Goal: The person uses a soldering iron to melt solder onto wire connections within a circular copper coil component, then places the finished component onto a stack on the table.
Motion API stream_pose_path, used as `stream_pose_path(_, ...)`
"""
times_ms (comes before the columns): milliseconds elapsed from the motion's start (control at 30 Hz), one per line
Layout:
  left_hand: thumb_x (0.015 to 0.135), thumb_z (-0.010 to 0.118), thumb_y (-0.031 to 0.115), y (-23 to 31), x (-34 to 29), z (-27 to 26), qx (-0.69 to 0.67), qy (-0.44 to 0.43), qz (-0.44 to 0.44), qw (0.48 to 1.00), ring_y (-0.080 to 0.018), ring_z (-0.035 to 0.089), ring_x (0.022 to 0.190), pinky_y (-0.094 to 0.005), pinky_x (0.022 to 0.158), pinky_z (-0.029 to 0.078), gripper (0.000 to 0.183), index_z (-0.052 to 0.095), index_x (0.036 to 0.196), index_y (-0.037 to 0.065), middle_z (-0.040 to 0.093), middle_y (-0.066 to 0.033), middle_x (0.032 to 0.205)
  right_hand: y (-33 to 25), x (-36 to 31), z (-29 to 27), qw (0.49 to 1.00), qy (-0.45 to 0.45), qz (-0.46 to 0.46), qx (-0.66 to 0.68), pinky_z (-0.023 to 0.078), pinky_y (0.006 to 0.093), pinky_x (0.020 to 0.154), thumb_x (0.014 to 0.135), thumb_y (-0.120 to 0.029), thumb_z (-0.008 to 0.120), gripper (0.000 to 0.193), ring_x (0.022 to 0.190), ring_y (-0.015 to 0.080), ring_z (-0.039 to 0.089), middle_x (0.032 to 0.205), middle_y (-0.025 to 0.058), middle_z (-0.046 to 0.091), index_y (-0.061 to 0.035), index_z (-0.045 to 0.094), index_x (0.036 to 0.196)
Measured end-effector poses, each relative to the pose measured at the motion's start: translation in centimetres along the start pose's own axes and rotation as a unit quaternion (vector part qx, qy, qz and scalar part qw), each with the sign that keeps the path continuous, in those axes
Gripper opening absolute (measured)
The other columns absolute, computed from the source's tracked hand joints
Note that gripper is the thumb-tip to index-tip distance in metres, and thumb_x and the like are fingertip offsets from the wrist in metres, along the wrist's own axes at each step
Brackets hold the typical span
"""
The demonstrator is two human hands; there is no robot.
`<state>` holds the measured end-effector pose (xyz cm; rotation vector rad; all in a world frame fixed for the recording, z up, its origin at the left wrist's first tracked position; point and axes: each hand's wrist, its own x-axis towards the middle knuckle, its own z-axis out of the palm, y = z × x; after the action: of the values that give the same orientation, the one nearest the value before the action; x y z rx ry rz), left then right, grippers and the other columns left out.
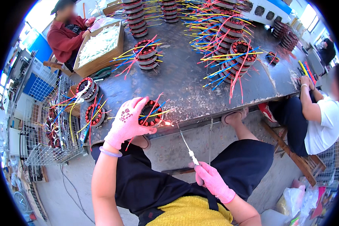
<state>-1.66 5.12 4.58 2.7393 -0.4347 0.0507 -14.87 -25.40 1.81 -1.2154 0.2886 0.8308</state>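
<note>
Head view: the dark table [188, 84] is lined on its far side with stacked stators [136, 18]. By the gloved left hand [126, 121] and right hand [213, 181] are gripped, respectively, a wired stator [153, 121] at the near edge and a slim tool [192, 156], its tip beside an orange glow [167, 123].

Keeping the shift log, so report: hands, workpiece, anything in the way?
Left hand gripping wound ring at bench edge. Right hand holding thin rod tool, tip toward ring. Orange glow beside ring. Yellow wire juts out near glow.
</note>
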Motion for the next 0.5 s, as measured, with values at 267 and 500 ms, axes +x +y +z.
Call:
stream_pose_path(267, 0.057, 0.089, 0.044, -0.18, 0.09, 0.03, -0.006, -0.012, 0.002, 1.0, -0.0385, 0.047, 0.129, -0.0452, 0.11, 0.037, 0.102, 0.047, 0.141, 0.004, 0.05, -0.0191, 0.139, -0.21, 0.0, 0.0, 1.0, -0.011, -0.003, -0.024, 0.032, 0.0207, 0.056, 0.104, -0.027, 0.049, 0.035, 0.063, 0.0044, 0.04, 0.071, -0.0052, 0.045, -0.0024, 0.057, 0.127)
stream_pose_path(500, 0.057, 0.088, 0.045, -0.03, 0.06, 0.15, 0.016, 0.007, 0.021, 1.0, -0.0363, 0.05, 0.125, -0.0445, 0.108, 0.038, 0.099, 0.049, 0.136, 0.0, 0.053, -0.0183, 0.134, -0.17, 0.38, 0.04, 0.998, -0.02, -0.035, -0.038, 0.037, 0.0229, 0.058, 0.105, -0.028, 0.047, 0.038, 0.063, 0.006, 0.044, 0.069, -0.0035, 0.047, -0.0025, 0.057, 0.131)
